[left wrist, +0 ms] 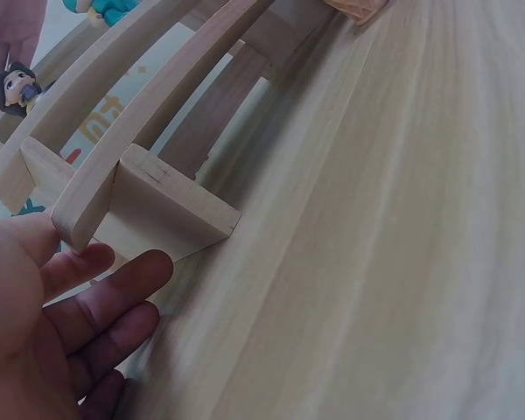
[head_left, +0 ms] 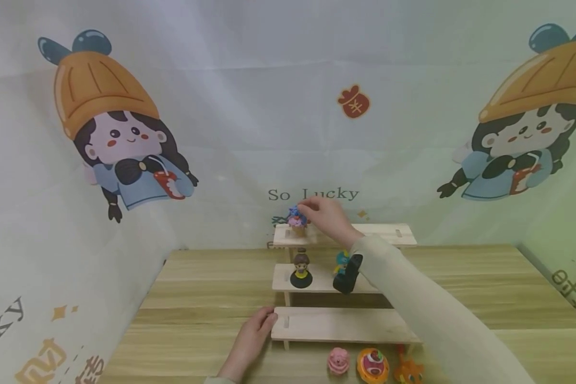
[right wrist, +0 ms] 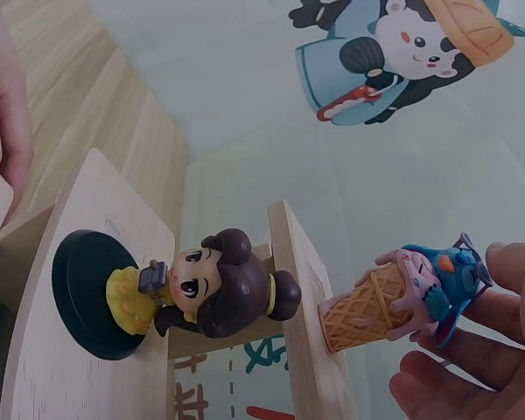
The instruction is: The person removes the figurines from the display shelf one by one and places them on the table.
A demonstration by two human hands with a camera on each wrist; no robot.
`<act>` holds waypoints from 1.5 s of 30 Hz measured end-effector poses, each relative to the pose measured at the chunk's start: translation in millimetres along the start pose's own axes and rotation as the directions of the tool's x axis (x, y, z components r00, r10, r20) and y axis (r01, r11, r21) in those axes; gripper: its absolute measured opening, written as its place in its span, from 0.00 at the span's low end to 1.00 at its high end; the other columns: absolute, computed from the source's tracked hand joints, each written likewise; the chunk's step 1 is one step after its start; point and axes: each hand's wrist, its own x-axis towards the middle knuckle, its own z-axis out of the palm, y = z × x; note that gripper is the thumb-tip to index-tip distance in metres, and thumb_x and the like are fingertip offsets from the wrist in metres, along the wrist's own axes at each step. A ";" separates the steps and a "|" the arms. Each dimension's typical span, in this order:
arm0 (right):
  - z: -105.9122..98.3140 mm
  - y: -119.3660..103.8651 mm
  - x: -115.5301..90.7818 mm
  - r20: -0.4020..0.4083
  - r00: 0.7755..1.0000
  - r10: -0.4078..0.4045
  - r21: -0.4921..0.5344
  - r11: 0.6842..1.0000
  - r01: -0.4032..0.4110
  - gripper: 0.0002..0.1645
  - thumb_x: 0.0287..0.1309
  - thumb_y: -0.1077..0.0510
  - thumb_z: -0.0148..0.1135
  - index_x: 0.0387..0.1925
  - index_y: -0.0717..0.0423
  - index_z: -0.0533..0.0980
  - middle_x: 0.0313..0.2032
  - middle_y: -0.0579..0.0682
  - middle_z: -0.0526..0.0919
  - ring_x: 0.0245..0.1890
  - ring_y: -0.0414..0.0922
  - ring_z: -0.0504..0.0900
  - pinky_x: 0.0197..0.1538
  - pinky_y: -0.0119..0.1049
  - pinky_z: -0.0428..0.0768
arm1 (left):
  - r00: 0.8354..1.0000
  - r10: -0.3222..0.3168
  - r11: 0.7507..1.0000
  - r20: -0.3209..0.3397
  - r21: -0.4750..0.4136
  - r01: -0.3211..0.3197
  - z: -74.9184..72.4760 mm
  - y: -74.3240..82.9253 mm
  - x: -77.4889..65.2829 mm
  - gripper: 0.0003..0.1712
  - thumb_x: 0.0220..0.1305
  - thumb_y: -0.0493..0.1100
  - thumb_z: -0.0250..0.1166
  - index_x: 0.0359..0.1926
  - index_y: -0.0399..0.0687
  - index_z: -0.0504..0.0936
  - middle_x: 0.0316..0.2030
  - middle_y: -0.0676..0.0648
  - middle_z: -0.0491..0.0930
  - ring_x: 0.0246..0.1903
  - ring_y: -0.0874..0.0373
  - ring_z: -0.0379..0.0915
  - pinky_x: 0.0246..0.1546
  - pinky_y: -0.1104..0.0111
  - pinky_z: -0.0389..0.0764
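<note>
My right hand [head_left: 330, 217] pinches the blue character on top of an ice cream cone figurine [right wrist: 376, 302]. Its waffle cone base stands at the left end of the top step of a wooden tiered display stand [head_left: 345, 324]. At the lowest step's left end, my left hand [head_left: 250, 341] holds the board's corner between thumb and fingers, seen close in the left wrist view. On the middle step, below the cone, sits a brown-haired doll figurine [right wrist: 219, 284] in yellow on a black round base. A teal figurine [head_left: 342, 261] stands further right, partly hidden by the right wrist's black camera.
In front of the stand lie a pink round toy [head_left: 338, 361], an orange round toy [head_left: 373, 365] with a red and pink top, and an orange figurine [head_left: 408, 369]. Behind the wood-grain table [head_left: 197, 298] hangs a pale printed cloth [head_left: 249, 122].
</note>
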 end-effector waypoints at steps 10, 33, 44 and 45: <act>2.4 0.3 2.0 0.005 0.999 0.038 0.026 0.999 -0.039 0.20 0.68 0.49 0.53 0.55 0.53 0.76 0.51 0.51 0.82 0.46 0.46 0.82 0.49 0.41 0.81 | 1.000 -0.002 1.000 0.015 0.004 0.002 2.0 -2.6 0.5 0.27 0.72 0.54 0.50 0.57 0.36 0.74 0.57 0.31 0.74 0.59 0.33 0.67 0.60 0.42 0.68; 5.0 -2.7 1.5 -0.049 0.996 0.069 0.083 0.994 -0.065 0.18 0.67 0.52 0.56 0.53 0.54 0.78 0.51 0.52 0.83 0.46 0.47 0.84 0.51 0.40 0.82 | 1.000 -0.011 1.000 -0.002 0.005 0.011 1.3 -1.0 1.1 0.26 0.72 0.52 0.52 0.58 0.36 0.74 0.58 0.30 0.73 0.60 0.32 0.66 0.60 0.41 0.67; 2.6 -4.6 -4.3 -0.055 0.996 0.065 0.113 0.992 -0.058 0.17 0.67 0.52 0.56 0.53 0.53 0.78 0.49 0.51 0.83 0.46 0.47 0.84 0.51 0.40 0.82 | 1.000 -0.018 1.000 -0.004 -0.003 0.018 1.0 -2.5 -0.9 0.27 0.72 0.54 0.51 0.59 0.36 0.73 0.59 0.30 0.72 0.60 0.33 0.66 0.60 0.41 0.67; 2.4 -4.8 -4.6 -0.055 0.996 0.066 0.113 0.992 -0.059 0.17 0.67 0.52 0.56 0.53 0.53 0.78 0.49 0.51 0.83 0.46 0.47 0.84 0.51 0.40 0.82 | 1.000 -0.016 1.000 -0.005 -0.002 0.016 1.1 -2.8 -1.0 0.27 0.72 0.53 0.51 0.59 0.36 0.73 0.58 0.30 0.72 0.60 0.33 0.66 0.60 0.41 0.67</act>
